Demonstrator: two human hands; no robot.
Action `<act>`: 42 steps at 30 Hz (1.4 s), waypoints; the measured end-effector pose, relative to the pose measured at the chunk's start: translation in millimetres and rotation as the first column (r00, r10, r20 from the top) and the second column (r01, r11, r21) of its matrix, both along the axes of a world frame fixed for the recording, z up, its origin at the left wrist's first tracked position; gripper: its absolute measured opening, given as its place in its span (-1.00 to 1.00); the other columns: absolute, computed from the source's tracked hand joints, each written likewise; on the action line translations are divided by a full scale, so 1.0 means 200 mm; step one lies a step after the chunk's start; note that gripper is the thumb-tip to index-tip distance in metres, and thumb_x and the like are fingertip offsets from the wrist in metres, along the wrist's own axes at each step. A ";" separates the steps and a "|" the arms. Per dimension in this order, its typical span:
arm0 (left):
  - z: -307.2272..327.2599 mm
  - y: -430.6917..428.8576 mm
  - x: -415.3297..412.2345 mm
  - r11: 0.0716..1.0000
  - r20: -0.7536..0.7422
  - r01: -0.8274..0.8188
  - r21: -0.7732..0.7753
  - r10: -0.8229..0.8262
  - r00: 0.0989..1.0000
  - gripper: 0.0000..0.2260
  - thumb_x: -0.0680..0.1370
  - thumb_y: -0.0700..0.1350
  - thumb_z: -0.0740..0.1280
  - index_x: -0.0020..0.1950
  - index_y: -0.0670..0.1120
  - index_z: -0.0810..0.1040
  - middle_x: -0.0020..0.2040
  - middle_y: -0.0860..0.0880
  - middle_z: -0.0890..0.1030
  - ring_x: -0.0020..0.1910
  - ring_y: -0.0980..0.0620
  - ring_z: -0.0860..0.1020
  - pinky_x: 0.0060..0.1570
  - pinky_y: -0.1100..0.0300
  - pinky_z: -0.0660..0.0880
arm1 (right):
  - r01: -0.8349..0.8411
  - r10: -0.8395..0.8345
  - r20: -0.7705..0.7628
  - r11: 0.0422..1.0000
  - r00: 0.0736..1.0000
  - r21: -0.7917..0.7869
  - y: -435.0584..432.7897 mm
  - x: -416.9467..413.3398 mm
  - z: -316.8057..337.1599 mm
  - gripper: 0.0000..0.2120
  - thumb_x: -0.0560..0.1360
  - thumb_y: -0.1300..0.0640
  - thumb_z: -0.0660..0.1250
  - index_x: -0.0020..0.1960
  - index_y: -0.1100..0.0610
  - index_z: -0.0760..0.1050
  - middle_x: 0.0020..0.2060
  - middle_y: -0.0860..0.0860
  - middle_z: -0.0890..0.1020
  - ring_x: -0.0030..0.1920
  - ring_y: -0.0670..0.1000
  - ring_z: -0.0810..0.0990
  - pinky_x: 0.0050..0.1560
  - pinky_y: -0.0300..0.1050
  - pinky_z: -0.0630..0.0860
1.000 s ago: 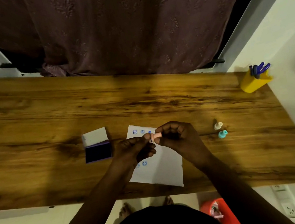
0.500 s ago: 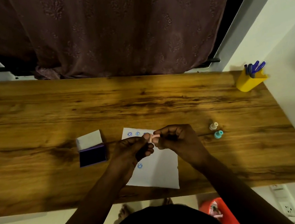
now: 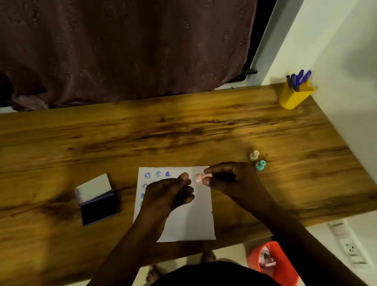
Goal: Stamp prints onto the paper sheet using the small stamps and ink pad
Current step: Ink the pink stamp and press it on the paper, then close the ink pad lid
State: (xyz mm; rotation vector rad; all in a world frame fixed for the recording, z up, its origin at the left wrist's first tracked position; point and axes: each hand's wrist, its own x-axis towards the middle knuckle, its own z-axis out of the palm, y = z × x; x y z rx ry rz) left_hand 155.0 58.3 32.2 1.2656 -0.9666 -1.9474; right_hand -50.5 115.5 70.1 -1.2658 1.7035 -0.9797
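Pink stamp (image 3: 201, 178) is pinched sideways in the right hand (image 3: 228, 178) above the paper sheet (image 3: 191, 216); the left hand (image 3: 169, 194), loosely curled and empty, has just let go of it. Inking at the open ink pad (image 3: 99, 210), left, seems next. Several prints are covered by the left hand; the stamp face is blurred.

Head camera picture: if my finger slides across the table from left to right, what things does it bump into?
Ink pad → paper sheet → left hand → pink stamp → right hand → teal stamp → yellow pen holder.
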 end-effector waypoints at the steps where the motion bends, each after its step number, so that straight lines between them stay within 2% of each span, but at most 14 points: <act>1: 0.00 0.00 -0.02 1.000 0.002 -0.010 0.009 0.010 1.000 -0.70 0.42 0.12 0.56 -0.02 -0.08 0.79 -0.06 -0.22 0.78 -0.07 -0.20 0.77 -0.08 0.14 0.69 | 0.030 -0.030 -0.074 1.000 0.997 -0.005 0.02 -0.04 -0.01 -0.76 0.46 0.05 0.56 0.12 0.05 0.73 0.00 -0.09 0.77 0.02 -0.12 0.73 0.08 -0.12 0.68; 4: -0.01 0.02 -0.05 1.000 -0.022 0.001 0.019 -0.001 1.000 -0.73 0.44 0.05 0.54 0.00 -0.12 0.78 -0.04 -0.24 0.77 -0.05 -0.22 0.77 -0.05 0.08 0.70 | 0.091 -0.104 -0.324 0.994 0.940 -0.054 0.06 -0.18 -0.04 -0.83 0.47 0.00 0.56 0.03 0.00 0.73 -0.11 -0.14 0.76 -0.10 -0.21 0.71 -0.07 -0.30 0.63; 7: -0.02 0.04 -0.08 1.000 -0.024 0.009 0.024 -0.009 1.000 -0.75 0.49 -0.03 0.52 0.05 -0.17 0.76 -0.04 -0.26 0.77 -0.04 -0.24 0.76 0.00 0.01 0.70 | 0.100 -0.124 -0.470 0.992 0.874 -0.074 0.06 -0.31 -0.08 -0.94 0.50 0.04 0.52 -0.10 0.00 0.69 -0.20 -0.11 0.74 -0.19 -0.17 0.70 -0.13 -0.16 0.64; 9: -0.02 0.04 -0.10 0.999 -0.025 0.008 0.031 -0.007 1.000 -0.80 0.52 -0.08 0.50 0.05 -0.18 0.75 -0.04 -0.26 0.76 -0.06 -0.24 0.76 0.02 -0.01 0.71 | 0.109 -0.117 -0.526 0.993 0.842 -0.047 0.04 -0.38 -0.11 -0.92 0.53 0.06 0.48 -0.15 -0.01 0.66 -0.21 -0.10 0.74 -0.18 -0.13 0.71 -0.11 -0.05 0.65; 10: -0.02 0.05 -0.11 0.999 -0.034 0.008 0.032 -0.007 0.999 -0.81 0.52 -0.09 0.51 0.03 -0.18 0.75 -0.05 -0.26 0.76 -0.07 -0.24 0.76 0.00 0.00 0.71 | 0.121 -0.114 -0.565 0.992 0.817 -0.026 0.03 -0.40 -0.12 -0.92 0.53 0.05 0.46 -0.15 -0.03 0.65 -0.21 -0.10 0.73 -0.17 -0.11 0.70 -0.13 -0.05 0.64; 14: -0.02 0.06 -0.14 0.999 -0.053 0.011 0.038 -0.009 0.999 -0.79 0.44 -0.03 0.53 -0.01 -0.12 0.78 -0.05 -0.25 0.77 -0.06 -0.22 0.76 -0.06 0.06 0.70 | 0.115 -0.038 -0.768 0.992 0.640 0.047 -0.03 -0.49 -0.17 -0.93 0.55 -0.02 0.37 -0.08 -0.08 0.61 -0.15 -0.10 0.68 -0.04 0.01 0.64 -0.18 -0.09 0.56; 19: -0.04 0.06 -0.15 0.999 -0.064 0.003 0.043 0.000 0.998 -0.78 0.40 0.01 0.54 -0.03 -0.07 0.79 -0.06 -0.22 0.78 -0.06 -0.19 0.77 -0.07 0.09 0.69 | 0.122 0.054 -0.846 0.983 0.531 0.139 -0.10 -0.53 -0.20 -0.90 0.58 -0.05 0.32 -0.04 -0.08 0.58 -0.14 -0.05 0.68 0.08 0.07 0.58 -0.16 -0.03 0.56; 24: -0.06 0.07 -0.16 0.998 -0.077 -0.031 0.053 0.035 0.996 -0.82 0.43 -0.03 0.53 -0.04 -0.06 0.79 -0.07 -0.21 0.78 -0.07 -0.18 0.77 -0.09 0.09 0.69 | 0.106 0.113 -0.850 0.975 0.514 0.193 -0.12 -0.55 -0.22 -0.88 0.57 -0.06 0.32 -0.04 -0.07 0.60 -0.15 -0.03 0.69 0.07 0.06 0.59 -0.14 -0.01 0.62; 28: -0.08 0.07 -0.18 0.997 -0.069 -0.050 0.067 0.054 0.996 -0.91 0.53 -0.13 0.50 -0.02 -0.09 0.78 -0.05 -0.23 0.77 -0.05 -0.20 0.77 -0.08 0.07 0.70 | 0.099 0.121 -0.843 0.975 0.524 0.201 -0.12 -0.55 -0.22 -0.85 0.58 -0.06 0.28 -0.03 -0.07 0.60 -0.15 -0.03 0.68 0.05 0.05 0.58 -0.14 -0.04 0.59; 31: -0.07 0.07 -0.19 0.998 -0.086 -0.039 0.054 0.044 0.995 -0.80 0.45 -0.08 0.53 0.01 -0.14 0.77 -0.04 -0.25 0.76 -0.05 -0.20 0.77 -0.08 0.08 0.69 | 0.083 0.145 -0.851 0.973 0.504 0.215 -0.13 -0.55 -0.21 -0.84 0.58 -0.08 0.28 0.02 -0.07 0.60 -0.13 -0.03 0.68 0.07 0.05 0.58 -0.16 -0.05 0.54; 34: -0.07 0.07 -0.19 0.998 -0.087 -0.045 0.046 0.049 0.995 -0.76 0.42 -0.06 0.53 0.02 -0.16 0.76 -0.03 -0.26 0.76 -0.04 -0.21 0.76 -0.08 0.09 0.69 | 0.078 0.129 -0.852 0.978 0.508 0.195 -0.13 -0.55 -0.17 -0.77 0.55 -0.09 0.35 0.16 -0.09 0.61 -0.03 -0.03 0.72 0.13 0.06 0.62 -0.08 -0.02 0.59; 39: -0.07 0.04 -0.15 0.997 -0.047 -0.077 0.005 0.077 0.996 -0.85 0.49 -0.11 0.52 0.02 -0.12 0.76 -0.03 -0.23 0.77 -0.02 -0.21 0.76 -0.05 0.07 0.70 | 0.061 0.037 -0.821 0.994 0.569 0.087 -0.16 -0.47 -0.10 -0.70 0.51 -0.12 0.39 0.22 -0.11 0.62 0.05 -0.11 0.73 0.12 0.02 0.64 -0.02 -0.03 0.60; 42: -0.06 0.01 -0.09 0.993 -0.023 -0.111 -0.032 0.110 0.994 -0.78 0.44 -0.05 0.55 0.03 -0.11 0.77 -0.02 -0.22 0.77 -0.02 -0.20 0.76 -0.03 0.04 0.70 | 0.038 -0.004 -0.746 0.999 0.666 0.028 -0.21 -0.35 -0.07 -0.71 0.54 -0.15 0.36 0.21 -0.09 0.64 0.08 -0.17 0.73 0.03 -0.05 0.69 -0.01 -0.11 0.59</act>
